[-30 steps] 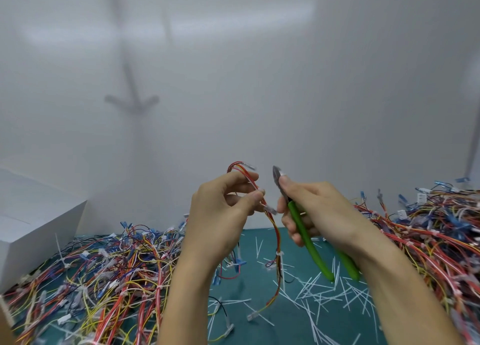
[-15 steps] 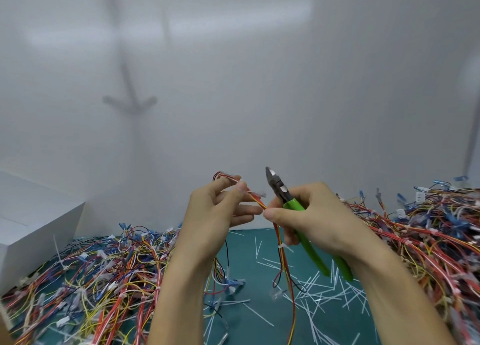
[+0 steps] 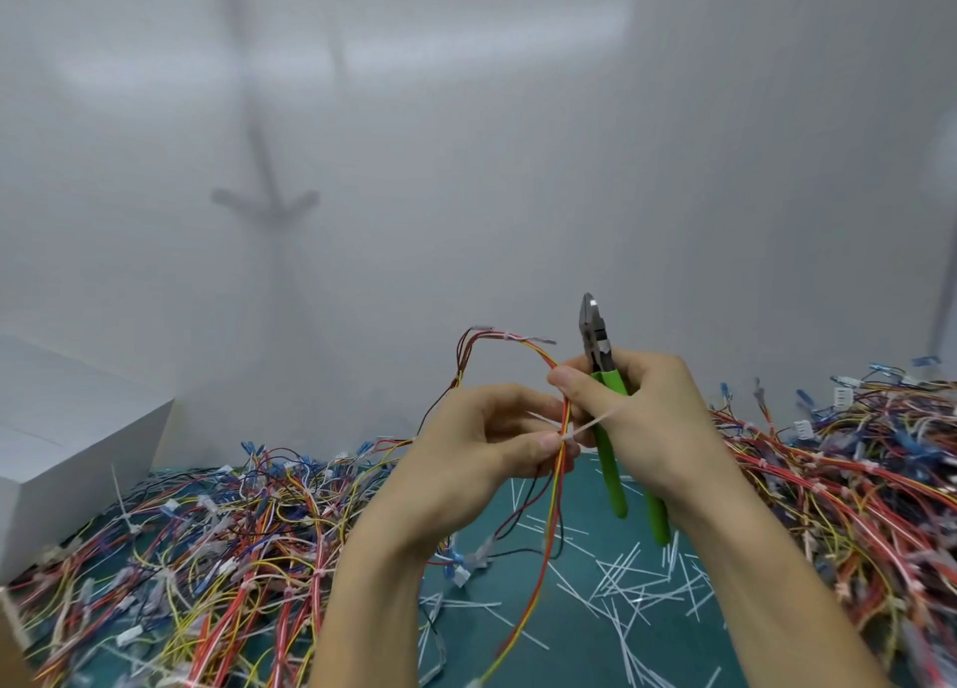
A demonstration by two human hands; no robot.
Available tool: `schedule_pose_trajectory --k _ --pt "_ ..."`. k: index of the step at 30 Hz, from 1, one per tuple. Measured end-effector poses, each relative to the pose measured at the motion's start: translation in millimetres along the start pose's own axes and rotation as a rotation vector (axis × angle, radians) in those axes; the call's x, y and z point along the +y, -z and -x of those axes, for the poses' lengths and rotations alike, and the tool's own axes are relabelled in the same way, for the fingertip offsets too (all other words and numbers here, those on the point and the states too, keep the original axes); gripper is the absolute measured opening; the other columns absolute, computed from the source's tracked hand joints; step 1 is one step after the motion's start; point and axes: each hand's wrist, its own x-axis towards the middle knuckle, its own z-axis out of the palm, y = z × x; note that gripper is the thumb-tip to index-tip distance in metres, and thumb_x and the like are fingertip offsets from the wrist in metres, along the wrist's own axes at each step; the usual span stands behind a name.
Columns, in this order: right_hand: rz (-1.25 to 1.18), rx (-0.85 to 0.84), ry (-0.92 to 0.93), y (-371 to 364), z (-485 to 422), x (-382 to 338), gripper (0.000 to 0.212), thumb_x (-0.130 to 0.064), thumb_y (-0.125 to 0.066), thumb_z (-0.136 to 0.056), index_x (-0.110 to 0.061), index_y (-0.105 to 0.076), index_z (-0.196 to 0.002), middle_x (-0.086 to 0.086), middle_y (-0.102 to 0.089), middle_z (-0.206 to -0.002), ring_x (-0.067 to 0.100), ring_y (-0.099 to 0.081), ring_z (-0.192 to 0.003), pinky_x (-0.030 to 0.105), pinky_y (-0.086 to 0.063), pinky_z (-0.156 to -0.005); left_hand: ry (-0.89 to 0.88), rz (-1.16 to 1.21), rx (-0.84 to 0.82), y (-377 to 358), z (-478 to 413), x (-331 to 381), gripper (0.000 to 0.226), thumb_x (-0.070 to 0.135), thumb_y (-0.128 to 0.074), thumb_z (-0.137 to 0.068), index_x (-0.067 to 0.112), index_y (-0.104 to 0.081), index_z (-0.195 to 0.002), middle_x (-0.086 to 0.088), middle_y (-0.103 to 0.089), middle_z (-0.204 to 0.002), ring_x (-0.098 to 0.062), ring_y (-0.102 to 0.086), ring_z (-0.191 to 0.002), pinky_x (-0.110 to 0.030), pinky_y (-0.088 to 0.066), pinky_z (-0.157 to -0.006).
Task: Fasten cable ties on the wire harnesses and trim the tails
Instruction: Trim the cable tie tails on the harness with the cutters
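My left hand [image 3: 481, 449] pinches a thin wire harness [image 3: 556, 490] of red, yellow and orange wires that arches up above my fingers and hangs down to the mat. A white cable tie [image 3: 582, 428] crosses the harness at my left thumb; its tail runs up right to my right hand [image 3: 652, 418]. My right hand holds green-handled cutters [image 3: 603, 376], jaws up and closed, while its thumb and forefinger touch the harness and the tie's tail.
A heap of harnesses [image 3: 197, 547] covers the green mat [image 3: 580, 485] on the left, another heap [image 3: 854, 480] on the right. Cut white tie tails [image 3: 626, 584] litter the mat in the middle. A white box [image 3: 62, 439] stands at the far left, a white wall behind.
The harness has been shifted in my hands, and its loop now stands higher. A cable tie now crosses it at my left thumb. The cutters have tipped upright.
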Motion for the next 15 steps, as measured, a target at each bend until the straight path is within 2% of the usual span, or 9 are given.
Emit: schedule_pose_trajectory --k 4,7,11,15 --pt "-0.038 -0.009 -0.034 0 0 0 0.011 -0.021 -0.071 -0.090 -0.014 -0.071 -0.081 0.000 -0.064 -0.056 0.016 -0.063 -0.051 0.033 -0.057 -0.060 0.015 0.038 0.054 -2 -1 0 0.011 -0.002 -0.061 -0.092 0.001 -0.069 -0.100 -0.014 -0.076 -0.089 -0.017 -0.072 -0.078 -0.027 -0.060 -0.077" --pt "-0.013 -0.057 -0.066 4 0 -1 0.013 -0.022 -0.070 -0.090 -0.011 -0.071 -0.083 -0.001 -0.064 -0.058 0.016 -0.063 -0.053 0.037 -0.057 -0.064 0.028 0.099 0.173 -1 -2 2 0.006 -0.003 -0.065 -0.088 0.000 -0.068 -0.093 -0.014 -0.075 -0.081 -0.012 -0.067 -0.066 -0.024 -0.059 -0.065" --pt "0.220 -0.198 -0.068 10 2 -4 0.022 -0.034 -0.070 -0.089 -0.014 -0.069 -0.079 -0.001 -0.066 -0.059 0.016 -0.068 -0.055 0.040 -0.056 -0.067 0.012 0.136 0.304 5 -4 1 0.006 -0.001 -0.068 -0.087 0.002 -0.069 -0.091 -0.011 -0.075 -0.078 -0.011 -0.066 -0.065 -0.023 -0.058 -0.061" --pt "0.489 -0.338 -0.008 10 9 -11 0.048 -0.059 -0.059 -0.087 -0.013 -0.065 -0.079 0.000 -0.069 -0.063 0.012 -0.067 -0.055 0.034 -0.054 -0.066 -0.013 0.201 0.397 8 -4 0 0.007 0.000 -0.069 -0.085 -0.001 -0.070 -0.092 -0.012 -0.076 -0.080 -0.015 -0.070 -0.068 -0.021 -0.056 -0.061"
